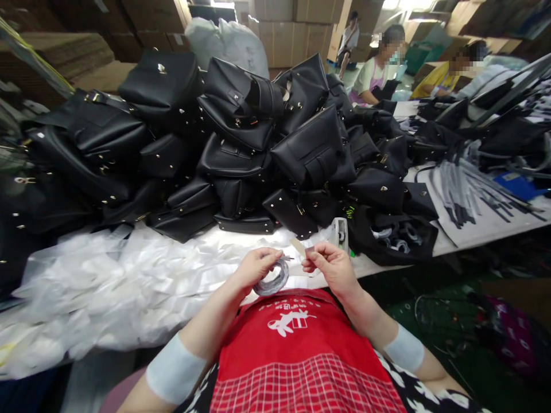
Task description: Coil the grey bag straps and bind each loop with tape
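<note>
My left hand (257, 266) is closed around a grey roll of tape (272, 280), held just above my red apron (297, 344). My right hand (329, 265) pinches a short pale strip (298, 247) that runs from the roll, its fingers pressed together. Both hands sit close to each other at the near edge of the table (473, 232). A small white tape dispenser (341, 232) stands just beyond my right hand.
A large heap of black handbags (241, 137) covers the table behind the hands. Crumpled clear plastic bags (107, 281) lie on the left. Grey straps (465, 192) lie on the right. Two other people (379, 66) sit at the far end, with cardboard boxes (293, 28) behind.
</note>
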`<state>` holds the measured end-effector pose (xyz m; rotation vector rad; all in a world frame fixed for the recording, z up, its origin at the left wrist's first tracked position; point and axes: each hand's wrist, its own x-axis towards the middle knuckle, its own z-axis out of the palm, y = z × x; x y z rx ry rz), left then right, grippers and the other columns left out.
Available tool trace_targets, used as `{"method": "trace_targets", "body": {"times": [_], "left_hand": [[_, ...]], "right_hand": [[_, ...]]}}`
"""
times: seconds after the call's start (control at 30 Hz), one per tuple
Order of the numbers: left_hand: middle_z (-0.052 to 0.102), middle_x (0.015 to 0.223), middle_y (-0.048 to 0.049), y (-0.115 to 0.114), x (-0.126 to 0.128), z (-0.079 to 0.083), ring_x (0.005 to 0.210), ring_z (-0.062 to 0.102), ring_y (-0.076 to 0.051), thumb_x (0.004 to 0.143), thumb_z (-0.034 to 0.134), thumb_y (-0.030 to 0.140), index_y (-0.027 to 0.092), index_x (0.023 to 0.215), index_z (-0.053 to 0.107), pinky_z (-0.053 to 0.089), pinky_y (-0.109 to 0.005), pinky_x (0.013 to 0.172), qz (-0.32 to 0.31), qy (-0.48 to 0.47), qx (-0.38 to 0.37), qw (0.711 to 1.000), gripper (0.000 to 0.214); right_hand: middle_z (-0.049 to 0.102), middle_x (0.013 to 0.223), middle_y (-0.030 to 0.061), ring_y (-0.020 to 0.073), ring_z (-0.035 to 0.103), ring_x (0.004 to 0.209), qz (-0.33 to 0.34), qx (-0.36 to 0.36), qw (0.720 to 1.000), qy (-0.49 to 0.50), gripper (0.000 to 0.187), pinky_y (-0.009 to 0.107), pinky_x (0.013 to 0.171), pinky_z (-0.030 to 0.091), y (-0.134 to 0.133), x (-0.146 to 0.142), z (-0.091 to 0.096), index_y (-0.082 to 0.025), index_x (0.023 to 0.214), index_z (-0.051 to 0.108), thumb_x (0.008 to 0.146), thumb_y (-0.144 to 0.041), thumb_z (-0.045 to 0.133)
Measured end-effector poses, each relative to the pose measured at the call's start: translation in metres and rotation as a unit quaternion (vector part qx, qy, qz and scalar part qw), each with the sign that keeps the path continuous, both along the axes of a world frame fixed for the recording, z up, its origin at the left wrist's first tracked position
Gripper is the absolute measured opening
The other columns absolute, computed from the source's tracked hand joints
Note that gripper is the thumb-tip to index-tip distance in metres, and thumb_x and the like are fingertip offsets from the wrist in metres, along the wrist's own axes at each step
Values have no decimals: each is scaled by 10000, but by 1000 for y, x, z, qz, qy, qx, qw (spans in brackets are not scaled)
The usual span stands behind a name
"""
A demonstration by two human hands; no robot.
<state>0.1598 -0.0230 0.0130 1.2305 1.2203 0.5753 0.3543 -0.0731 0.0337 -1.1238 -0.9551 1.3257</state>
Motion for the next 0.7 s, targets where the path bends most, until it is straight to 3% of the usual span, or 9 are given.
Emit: {"method": "trace_targets", "body": {"times": [0.1, 0.17, 0.23, 0.4, 0.57, 0.7], "left_hand": [[703, 820, -59, 5, -13, 13, 727, 596, -166, 749, 640, 481, 146, 871, 717, 441, -256, 671, 6, 68, 130, 989, 365], [722, 904, -65, 3, -16, 27, 835, 616, -189, 793, 608, 427, 169, 876, 735, 449, -278, 780, -49, 77, 180, 979, 299], [726, 872, -63, -2, -14, 42, 800, 619, -181, 847, 540, 421, 174, 890, 743, 456, -275, 768, -114, 61, 192, 973, 323], [695, 735, -53, 1, -9, 58, 670, 578, -146, 868, 488, 447, 142, 843, 744, 442, -223, 631, -217, -4, 131, 967, 399], [653, 682, -25, 11, -6, 53, 595, 504, -109, 791, 620, 439, 126, 818, 743, 397, -204, 565, -305, -79, 39, 948, 338], [634, 657, -16, 13, -2, 53, 579, 476, -98, 731, 684, 435, 129, 784, 751, 379, -196, 540, -319, -105, 0, 942, 318]], "right_hand": [[686, 644, 12, 134, 653, 575, 23, 12, 998, -55, 265, 266, 581, 578, 1, 3, 3, -174, 754, 649, 735, -423, 738], [682, 655, 11, 134, 650, 598, 69, 16, 992, -101, 249, 267, 599, 570, 3, 6, 4, -175, 769, 663, 751, -415, 724], [680, 665, 17, 135, 636, 600, 112, 41, 979, -168, 241, 261, 584, 548, 4, 9, 4, -175, 783, 683, 766, -414, 709], [676, 659, 28, 132, 598, 572, 182, 90, 938, -281, 254, 237, 524, 474, 9, 15, 10, -172, 757, 714, 787, -422, 687], [681, 664, 20, 132, 607, 601, 276, 73, 929, -237, 245, 231, 568, 481, 18, 18, 16, -163, 744, 693, 778, -405, 702], [678, 666, 15, 127, 600, 603, 315, 63, 922, -214, 262, 227, 579, 479, 23, 18, 19, -154, 750, 689, 762, -414, 714]]}}
